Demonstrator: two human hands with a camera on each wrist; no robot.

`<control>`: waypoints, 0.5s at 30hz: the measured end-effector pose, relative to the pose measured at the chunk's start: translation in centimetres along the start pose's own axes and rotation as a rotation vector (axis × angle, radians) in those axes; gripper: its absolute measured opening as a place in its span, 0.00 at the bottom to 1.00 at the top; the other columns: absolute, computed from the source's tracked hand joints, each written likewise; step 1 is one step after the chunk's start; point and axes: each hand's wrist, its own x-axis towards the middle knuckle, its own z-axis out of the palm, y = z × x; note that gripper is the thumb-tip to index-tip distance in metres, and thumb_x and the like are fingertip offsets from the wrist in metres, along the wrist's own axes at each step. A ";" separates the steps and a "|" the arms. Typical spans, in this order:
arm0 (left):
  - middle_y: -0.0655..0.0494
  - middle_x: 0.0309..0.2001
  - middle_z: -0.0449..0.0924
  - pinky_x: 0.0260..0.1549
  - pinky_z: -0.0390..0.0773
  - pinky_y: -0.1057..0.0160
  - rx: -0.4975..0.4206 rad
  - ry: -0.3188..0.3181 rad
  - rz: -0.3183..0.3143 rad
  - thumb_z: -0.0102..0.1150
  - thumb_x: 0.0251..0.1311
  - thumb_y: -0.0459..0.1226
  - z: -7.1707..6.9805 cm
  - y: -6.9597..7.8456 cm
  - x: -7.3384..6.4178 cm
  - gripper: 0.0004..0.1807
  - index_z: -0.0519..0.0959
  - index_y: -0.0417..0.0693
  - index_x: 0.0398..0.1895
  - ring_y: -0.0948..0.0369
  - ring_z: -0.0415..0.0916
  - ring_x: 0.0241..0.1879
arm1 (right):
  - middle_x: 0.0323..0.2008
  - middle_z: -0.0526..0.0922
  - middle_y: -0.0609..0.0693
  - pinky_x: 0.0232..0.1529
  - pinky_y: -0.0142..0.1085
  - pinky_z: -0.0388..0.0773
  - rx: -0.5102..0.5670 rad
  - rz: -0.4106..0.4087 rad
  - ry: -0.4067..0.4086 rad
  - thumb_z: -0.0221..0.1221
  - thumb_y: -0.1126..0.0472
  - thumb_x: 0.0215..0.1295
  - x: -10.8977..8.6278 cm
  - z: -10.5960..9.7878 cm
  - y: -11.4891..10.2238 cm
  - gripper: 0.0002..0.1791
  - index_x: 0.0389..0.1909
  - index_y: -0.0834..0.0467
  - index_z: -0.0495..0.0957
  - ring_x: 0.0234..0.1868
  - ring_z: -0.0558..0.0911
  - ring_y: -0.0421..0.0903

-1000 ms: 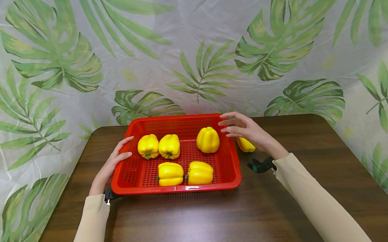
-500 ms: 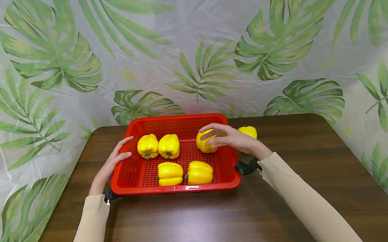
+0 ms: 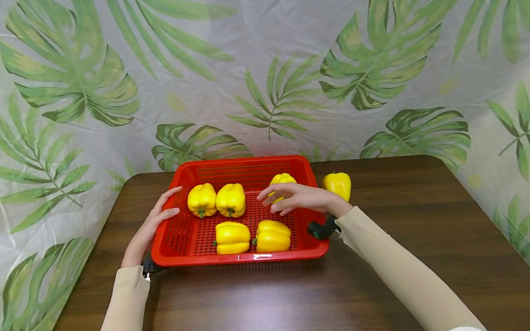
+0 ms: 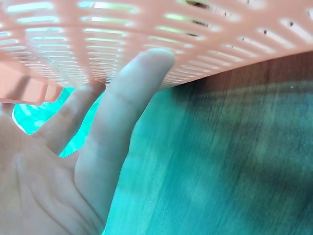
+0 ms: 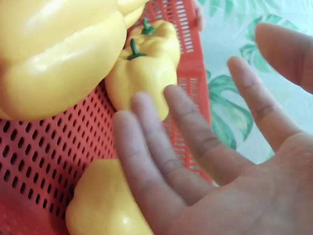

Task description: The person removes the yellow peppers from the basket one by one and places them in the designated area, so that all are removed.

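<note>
A red perforated plastic basket (image 3: 313, 247) stands on the table with several yellow bell peppers in it. My left hand (image 3: 150, 227) holds its left rim, thumb and a finger over the top. In the left wrist view, other fingers (image 4: 110, 122) lie against the outside wall (image 4: 122, 29). My right hand (image 3: 299, 198) hovers over the basket's right half, fingers spread and holding nothing. It partly covers the rear right bell pepper (image 3: 283, 178). Two bell peppers sit side by side at the left, one of them the bell pepper (image 3: 231, 200). Near the front wall lies another bell pepper (image 3: 273, 236).
Outside the basket, a yellow bell pepper (image 3: 338, 184) stands on the brown wooden table (image 3: 409, 203), just right of the rear right corner. A leaf-patterned cloth (image 3: 270, 86) hangs behind the table.
My right hand has moved left and slightly nearer, from the basket's right rim to over its inside. The bell pepper outside is uncovered. My left hand and the basket have stayed put.
</note>
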 end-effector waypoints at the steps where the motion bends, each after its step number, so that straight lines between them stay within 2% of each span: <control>1: 0.44 0.68 0.49 0.46 0.77 0.52 -0.001 -0.001 -0.002 0.43 0.71 0.38 0.0 0.0 0.0 0.30 0.50 0.61 0.73 0.49 0.69 0.56 | 0.60 0.70 0.57 0.57 0.52 0.69 -0.008 0.011 -0.012 0.56 0.62 0.67 0.2 0.0 0.1 0.24 0.63 0.61 0.68 0.58 0.72 0.51; 9: 0.44 0.68 0.49 0.46 0.77 0.52 -0.005 -0.002 -0.008 0.43 0.71 0.39 -0.1 0.0 0.0 0.31 0.49 0.61 0.74 0.50 0.69 0.55 | 0.63 0.66 0.63 0.58 0.57 0.65 -0.038 0.084 -0.119 0.56 0.60 0.67 1.0 0.2 0.3 0.26 0.64 0.61 0.67 0.64 0.63 0.61; 15: 0.44 0.68 0.48 0.46 0.77 0.51 -0.006 -0.007 0.002 0.43 0.71 0.38 -0.1 0.0 0.0 0.30 0.49 0.62 0.74 0.49 0.68 0.56 | 0.65 0.63 0.64 0.54 0.48 0.70 -0.032 0.153 -0.187 0.54 0.62 0.69 1.6 0.5 0.6 0.24 0.63 0.64 0.66 0.60 0.69 0.53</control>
